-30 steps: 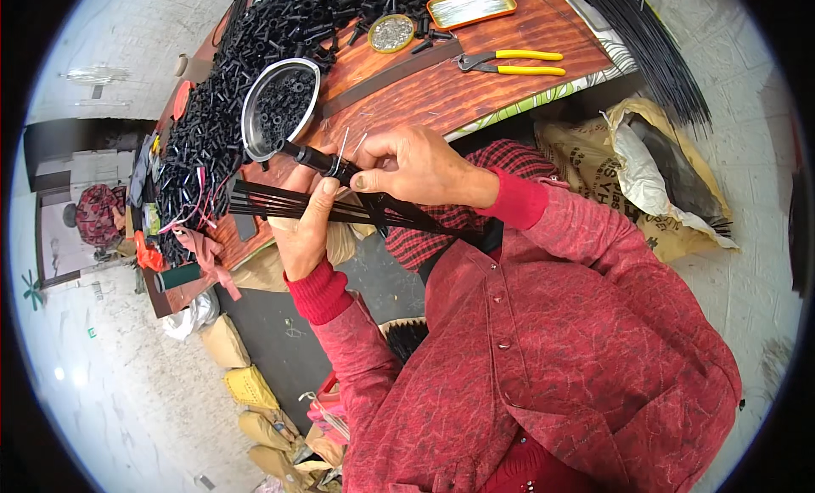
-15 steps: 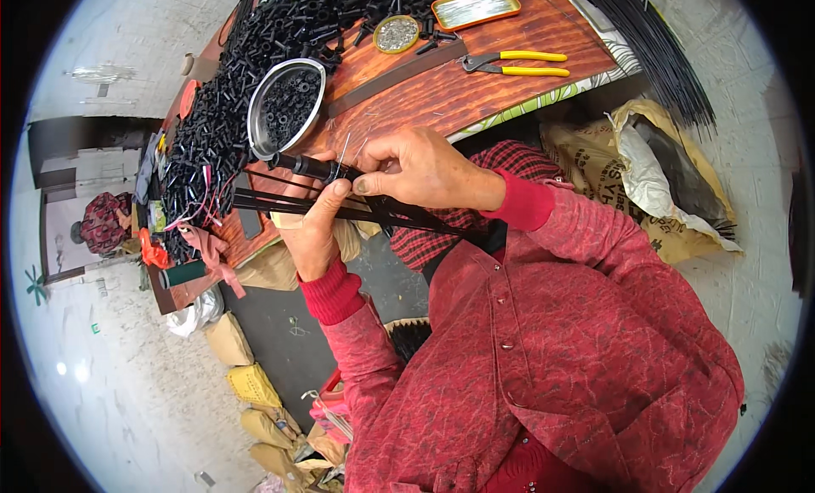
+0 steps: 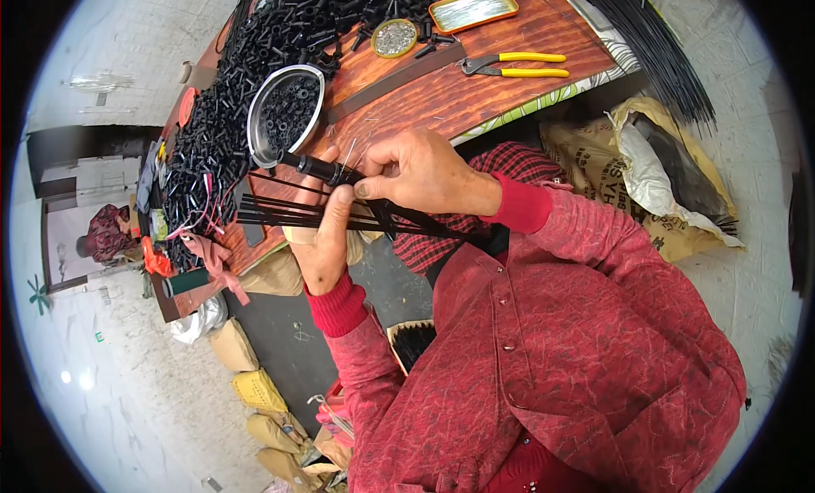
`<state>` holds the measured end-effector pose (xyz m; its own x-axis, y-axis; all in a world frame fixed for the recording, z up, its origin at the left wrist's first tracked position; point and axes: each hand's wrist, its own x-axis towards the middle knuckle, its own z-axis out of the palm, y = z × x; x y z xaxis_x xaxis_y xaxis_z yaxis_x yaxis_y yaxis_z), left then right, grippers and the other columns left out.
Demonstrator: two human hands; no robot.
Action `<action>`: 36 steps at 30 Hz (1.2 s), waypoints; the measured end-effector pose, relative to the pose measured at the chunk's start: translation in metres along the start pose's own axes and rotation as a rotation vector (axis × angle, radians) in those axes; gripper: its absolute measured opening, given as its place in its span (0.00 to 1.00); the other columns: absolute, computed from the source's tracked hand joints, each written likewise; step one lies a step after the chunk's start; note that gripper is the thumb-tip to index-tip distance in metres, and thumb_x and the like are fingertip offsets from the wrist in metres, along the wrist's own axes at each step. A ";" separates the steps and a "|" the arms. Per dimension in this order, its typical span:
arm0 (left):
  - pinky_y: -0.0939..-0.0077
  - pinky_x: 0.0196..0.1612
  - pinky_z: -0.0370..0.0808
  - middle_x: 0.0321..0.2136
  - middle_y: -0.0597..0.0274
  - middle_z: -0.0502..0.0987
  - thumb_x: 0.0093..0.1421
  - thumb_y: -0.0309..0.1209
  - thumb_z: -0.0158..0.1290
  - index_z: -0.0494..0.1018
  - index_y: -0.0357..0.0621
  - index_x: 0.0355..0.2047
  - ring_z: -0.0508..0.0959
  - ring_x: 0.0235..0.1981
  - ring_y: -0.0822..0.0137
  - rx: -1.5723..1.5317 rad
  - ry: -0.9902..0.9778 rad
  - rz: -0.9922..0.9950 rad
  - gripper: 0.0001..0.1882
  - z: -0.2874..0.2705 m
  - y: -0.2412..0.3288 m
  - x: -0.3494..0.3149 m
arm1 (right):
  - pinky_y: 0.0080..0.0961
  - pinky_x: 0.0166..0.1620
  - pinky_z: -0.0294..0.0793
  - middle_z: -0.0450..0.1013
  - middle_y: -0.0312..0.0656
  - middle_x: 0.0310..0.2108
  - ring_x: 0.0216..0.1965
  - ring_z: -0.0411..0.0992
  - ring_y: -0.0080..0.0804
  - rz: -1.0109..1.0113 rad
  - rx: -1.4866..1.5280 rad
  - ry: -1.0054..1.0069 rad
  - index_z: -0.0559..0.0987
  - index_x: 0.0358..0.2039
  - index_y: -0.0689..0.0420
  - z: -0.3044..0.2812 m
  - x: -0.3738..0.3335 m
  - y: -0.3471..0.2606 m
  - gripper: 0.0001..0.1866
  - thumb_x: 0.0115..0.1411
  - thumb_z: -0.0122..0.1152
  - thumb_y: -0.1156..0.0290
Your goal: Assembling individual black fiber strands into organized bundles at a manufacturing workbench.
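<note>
My left hand (image 3: 327, 234) grips a bundle of thin black rods (image 3: 280, 211) that fan out to the left over the table edge, together with a short black tube (image 3: 312, 165) at their top. My right hand (image 3: 420, 172) pinches a thin wire (image 3: 346, 152) at the end of that black tube, fingertips touching the left hand's fingers. The rods run back under my right hand toward my lap. Both sleeves are red.
A wooden table (image 3: 441, 94) carries a heap of black tubes (image 3: 229, 111), a round metal bowl (image 3: 284, 111) of tubes, yellow-handled pliers (image 3: 514, 66), a small round tin (image 3: 395, 37) and a flat orange tray (image 3: 473, 7). Sacks (image 3: 654, 179) lie at right. Another person (image 3: 106, 234) sits far left.
Both hands have shifted slightly with the rod bundle; the right hand's fingers moved closer to the tube's end. The grip on the rods is unchanged.
</note>
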<state>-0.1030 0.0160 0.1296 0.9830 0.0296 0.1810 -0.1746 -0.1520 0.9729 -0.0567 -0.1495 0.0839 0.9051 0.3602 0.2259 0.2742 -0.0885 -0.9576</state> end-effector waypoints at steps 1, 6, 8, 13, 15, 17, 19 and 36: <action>0.77 0.51 0.71 0.44 0.58 0.78 0.62 0.23 0.56 0.70 0.32 0.57 0.76 0.44 0.70 0.029 -0.003 -0.025 0.22 -0.001 0.001 -0.001 | 0.26 0.26 0.65 0.70 0.38 0.17 0.21 0.67 0.22 0.002 -0.016 0.006 0.79 0.22 0.59 0.000 0.000 -0.001 0.13 0.52 0.70 0.64; 0.77 0.50 0.71 0.45 0.58 0.78 0.62 0.23 0.56 0.70 0.32 0.56 0.76 0.44 0.69 0.103 0.034 -0.027 0.21 -0.005 -0.008 0.000 | 0.34 0.29 0.72 0.77 0.42 0.21 0.24 0.76 0.39 0.006 -0.027 0.027 0.83 0.24 0.55 0.006 0.003 0.003 0.13 0.48 0.70 0.57; 0.76 0.50 0.72 0.45 0.57 0.77 0.62 0.23 0.56 0.71 0.32 0.55 0.76 0.44 0.69 0.108 0.051 0.003 0.21 -0.004 -0.008 -0.002 | 0.24 0.27 0.68 0.73 0.36 0.19 0.22 0.69 0.21 -0.034 0.065 -0.045 0.80 0.24 0.60 0.005 0.006 0.009 0.12 0.52 0.72 0.65; 0.75 0.50 0.72 0.45 0.56 0.77 0.61 0.24 0.57 0.71 0.31 0.54 0.76 0.44 0.68 0.014 0.025 -0.005 0.21 -0.011 -0.015 -0.004 | 0.18 0.29 0.70 0.76 0.31 0.24 0.25 0.70 0.17 0.217 0.401 -0.281 0.81 0.28 0.59 0.002 0.015 0.026 0.12 0.53 0.74 0.65; 0.75 0.50 0.72 0.45 0.56 0.77 0.61 0.25 0.58 0.71 0.31 0.54 0.76 0.44 0.68 -0.035 0.001 -0.003 0.22 -0.010 -0.017 -0.004 | 0.12 0.31 0.70 0.76 0.30 0.29 0.27 0.69 0.14 0.351 0.622 -0.426 0.80 0.33 0.58 -0.003 0.019 0.029 0.12 0.54 0.73 0.65; 0.75 0.51 0.72 0.45 0.56 0.77 0.60 0.25 0.58 0.70 0.31 0.54 0.76 0.44 0.68 -0.056 0.006 -0.005 0.22 -0.009 -0.018 -0.002 | 0.13 0.31 0.70 0.76 0.30 0.30 0.28 0.70 0.14 0.395 0.649 -0.447 0.80 0.35 0.58 -0.006 0.023 0.032 0.12 0.55 0.73 0.66; 0.75 0.51 0.72 0.46 0.56 0.77 0.61 0.25 0.58 0.70 0.30 0.54 0.76 0.44 0.67 -0.075 0.000 -0.020 0.22 -0.011 -0.022 -0.003 | 0.13 0.31 0.70 0.76 0.29 0.31 0.29 0.70 0.14 0.439 0.674 -0.468 0.80 0.37 0.59 -0.003 0.023 0.036 0.12 0.55 0.72 0.68; 0.73 0.49 0.71 0.42 0.60 0.76 0.54 0.21 0.63 0.71 0.34 0.49 0.75 0.42 0.68 -0.235 0.068 -0.036 0.22 -0.023 -0.023 -0.002 | 0.22 0.39 0.76 0.81 0.40 0.31 0.34 0.78 0.22 -0.001 0.450 -0.170 0.84 0.37 0.62 0.015 0.008 0.021 0.15 0.50 0.73 0.69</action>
<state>-0.1019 0.0421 0.1107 0.9842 0.0989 0.1471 -0.1556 0.0844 0.9842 -0.0491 -0.1346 0.0632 0.8285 0.5105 0.2301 0.0731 0.3089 -0.9483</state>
